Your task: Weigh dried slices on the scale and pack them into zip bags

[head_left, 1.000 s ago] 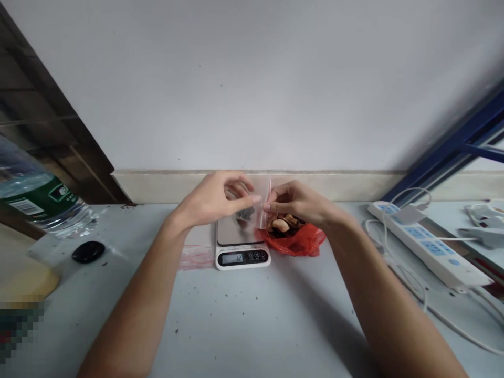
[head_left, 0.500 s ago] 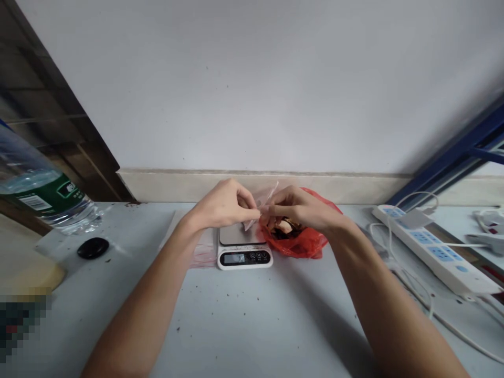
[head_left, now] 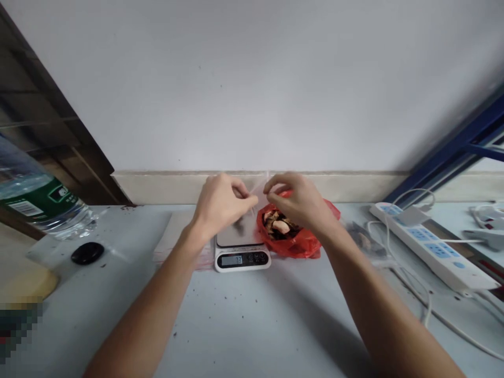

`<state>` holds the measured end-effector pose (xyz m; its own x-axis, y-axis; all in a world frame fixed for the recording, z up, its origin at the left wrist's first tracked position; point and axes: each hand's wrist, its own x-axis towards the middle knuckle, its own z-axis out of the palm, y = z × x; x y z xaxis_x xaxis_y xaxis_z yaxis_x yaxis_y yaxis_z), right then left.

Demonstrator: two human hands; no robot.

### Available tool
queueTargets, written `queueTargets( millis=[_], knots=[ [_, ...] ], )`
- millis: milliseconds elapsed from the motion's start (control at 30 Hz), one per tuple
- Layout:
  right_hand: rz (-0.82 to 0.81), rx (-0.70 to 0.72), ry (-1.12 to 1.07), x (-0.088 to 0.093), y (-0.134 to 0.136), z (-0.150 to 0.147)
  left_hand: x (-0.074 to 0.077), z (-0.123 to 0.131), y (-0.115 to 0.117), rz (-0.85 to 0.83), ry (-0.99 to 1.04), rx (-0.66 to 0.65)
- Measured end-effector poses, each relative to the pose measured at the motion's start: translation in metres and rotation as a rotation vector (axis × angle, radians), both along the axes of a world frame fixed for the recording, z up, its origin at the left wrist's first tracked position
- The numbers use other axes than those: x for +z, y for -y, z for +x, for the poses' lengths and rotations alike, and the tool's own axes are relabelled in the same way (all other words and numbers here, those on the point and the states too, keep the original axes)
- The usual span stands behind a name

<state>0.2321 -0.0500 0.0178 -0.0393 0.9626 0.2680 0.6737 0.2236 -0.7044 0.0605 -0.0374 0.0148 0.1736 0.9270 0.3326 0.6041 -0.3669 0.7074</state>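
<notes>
My left hand (head_left: 226, 202) is closed in a pinch on a small clear plastic bag (head_left: 259, 187), held up over the digital scale (head_left: 243, 261). My right hand (head_left: 295, 199) is closed too, thumb and fingertips at the bag's right edge. Below the hands, a dark blurred piece shows above the scale's plate; whether it is in the bag I cannot tell. The scale's display is lit with small digits. Beside the scale, under my right hand, an open red plastic bag (head_left: 301, 248) holds dark dried pieces and one pale chunk (head_left: 281, 227).
Flat plastic bags (head_left: 173, 236) lie in a stack left of the scale. Farther left are a black oval object (head_left: 87, 253) and a large water bottle (head_left: 43, 197). A power strip (head_left: 433, 247) with cables and a small filled clear bag (head_left: 364, 240) lie right. A wall rises behind.
My hands have moved slightly apart and up, with the clear bag lifted a little between them. The red bag's contents show more, and digits now show on the scale's display.
</notes>
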Motion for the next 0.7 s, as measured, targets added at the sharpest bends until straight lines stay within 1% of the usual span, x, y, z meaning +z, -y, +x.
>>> queueTargets(
  millis=[100,133,167,200,233,267,333,367,400,467,500,533,600,633,700],
  knots=[
    [-0.277,0.127,0.145,0.001,0.003,0.005,-0.004,0.012,0.008,0.124,-0.036,-0.082],
    [-0.330,0.150,0.168,0.002,0.003,0.007,-0.004,0.014,0.009,0.150,-0.044,-0.121],
    [-0.343,0.168,0.175,0.004,0.004,0.010,-0.005,0.014,0.009,0.164,-0.037,-0.158],
    [-0.320,0.182,0.170,0.005,0.004,0.013,-0.006,0.014,0.007,0.174,-0.008,-0.176],
    [-0.267,0.190,0.159,0.007,0.004,0.017,-0.007,0.012,0.004,0.186,0.042,-0.166],
    [-0.204,0.198,0.150,0.009,0.004,0.021,-0.008,0.010,0.000,0.192,0.111,-0.124],
    [-0.114,0.225,0.152,0.012,0.005,0.030,-0.011,0.004,-0.011,0.186,0.282,0.039],
    [-0.098,0.245,0.163,0.014,0.005,0.034,-0.013,0.001,-0.015,0.100,0.364,0.083],
    [-0.092,0.266,0.177,0.016,0.006,0.039,-0.015,-0.002,-0.019,-0.036,0.457,0.086],
    [-0.105,0.298,0.214,0.019,0.007,0.047,-0.016,-0.006,-0.024,-0.280,0.615,0.000],
    [-0.120,0.298,0.234,0.021,0.007,0.051,-0.016,-0.007,-0.024,-0.351,0.668,-0.045],
    [-0.141,0.291,0.253,0.023,0.008,0.055,-0.015,-0.008,-0.024,-0.387,0.707,-0.076],
    [-0.200,0.292,0.279,0.025,0.007,0.066,-0.012,-0.006,-0.022,-0.376,0.744,-0.076],
    [-0.240,0.314,0.282,0.026,0.006,0.073,-0.011,-0.004,-0.021,-0.354,0.746,-0.056],
    [-0.319,0.402,0.266,0.026,0.005,0.086,-0.008,0.001,-0.020,-0.308,0.729,-0.021]
  ],
)
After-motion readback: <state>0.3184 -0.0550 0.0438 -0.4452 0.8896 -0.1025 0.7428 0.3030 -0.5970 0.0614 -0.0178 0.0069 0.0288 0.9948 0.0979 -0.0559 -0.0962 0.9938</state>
